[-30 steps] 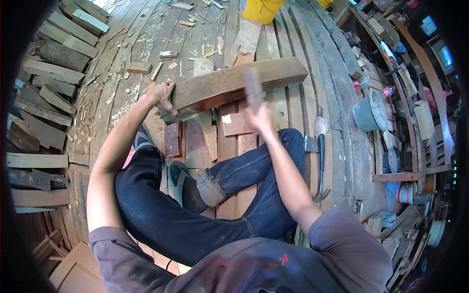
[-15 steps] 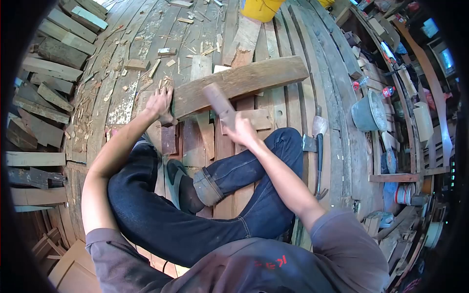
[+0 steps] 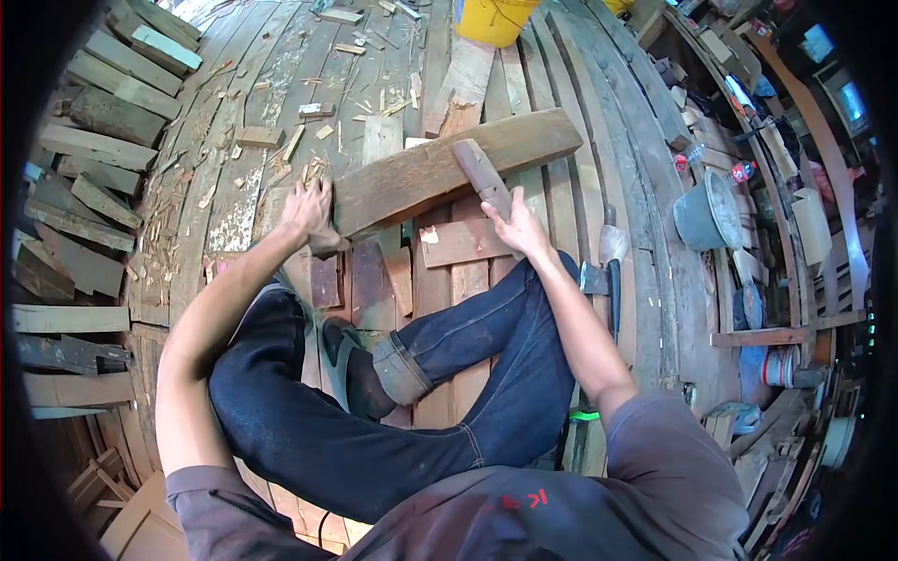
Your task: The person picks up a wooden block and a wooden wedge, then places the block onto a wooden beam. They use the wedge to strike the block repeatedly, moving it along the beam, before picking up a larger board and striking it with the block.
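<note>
A thick wooden beam [image 3: 402,192] lies at a slant across the boards in front of my crossed legs. My left hand [image 3: 309,213] rests at its left end, fingers spread and pointing away from me, with wood chips by the fingertips. My right hand [image 3: 519,224] grips the near end of a short, dark wooden stick [image 3: 482,173]. The stick's far end overlaps the right half of the beam in this view. Below the beam, close to my right hand, lies a flat reddish board [image 3: 458,243].
Wood chips and offcuts [image 3: 262,137] litter the floor. A yellow bucket [image 3: 491,26] stands at the far side and a grey bucket [image 3: 706,210] to the right. A black-handled tool [image 3: 614,290] lies beside my right knee. Stacked timber [image 3: 112,122] lines the left.
My right hand has moved right and slightly away from me with the stick, along the beam. My left hand stays at the beam's left end.
</note>
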A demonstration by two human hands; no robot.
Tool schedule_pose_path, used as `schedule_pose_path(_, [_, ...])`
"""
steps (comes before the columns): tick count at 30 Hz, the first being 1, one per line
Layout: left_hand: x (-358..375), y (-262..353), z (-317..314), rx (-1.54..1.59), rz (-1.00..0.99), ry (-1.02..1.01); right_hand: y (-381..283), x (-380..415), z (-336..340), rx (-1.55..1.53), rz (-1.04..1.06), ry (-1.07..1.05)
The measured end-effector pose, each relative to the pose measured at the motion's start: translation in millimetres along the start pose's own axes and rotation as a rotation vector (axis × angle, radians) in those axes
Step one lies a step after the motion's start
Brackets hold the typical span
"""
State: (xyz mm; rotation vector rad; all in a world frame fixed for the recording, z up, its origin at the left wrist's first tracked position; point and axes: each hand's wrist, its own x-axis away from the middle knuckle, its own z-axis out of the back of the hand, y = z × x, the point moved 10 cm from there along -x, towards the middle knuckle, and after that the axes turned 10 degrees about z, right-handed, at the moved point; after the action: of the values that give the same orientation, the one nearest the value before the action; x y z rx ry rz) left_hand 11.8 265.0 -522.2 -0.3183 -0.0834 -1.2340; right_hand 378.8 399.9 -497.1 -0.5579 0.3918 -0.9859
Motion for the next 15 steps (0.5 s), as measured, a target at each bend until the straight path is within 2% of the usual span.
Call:
schedule_pose_path(4, [14.0,38.0,86.0,0.095,-0.025,0.058,1.4,-1.5,37.4,0.011,-0.012,0.033])
schedule_pose_path(5, [10.3,55.1,92.3,0.094,-0.009,0.046,8.8,-6.7,45.6,0.076,0.084,0.157])
schedule_pose_path(7, [4.6,76.9,91.6,0.018,-0.014,0.051,20.6,-3.8,47.4,0.111,0.1,0.231])
schedule_pose_path(8, [7.6,81.0,79.0,0.039,-0.037,-0.011,25.3,-2.2,50.9,0.127,0.109,0.275])
schedule_pose_path(9, [10.4,80.4,66.6,0.062,-0.035,-0.025,24.5,1.6,40.1,0.15,0.129,0.257])
schedule_pose_path(10, [9.9,76.6,52.7,0.076,-0.035,-0.037,25.5,8.5,20.0,0.189,0.121,0.139])
schedule_pose_path(12, [7.3,69.3,33.0,0.072,-0.021,-0.058,-15.8,30.1,-1.1,0.273,0.538,0.15])
schedule_pose_path(15, [21.6,71.5,33.6,0.078,-0.021,-0.046,-20.9,15.3,14.6,0.356,0.469,-0.033])
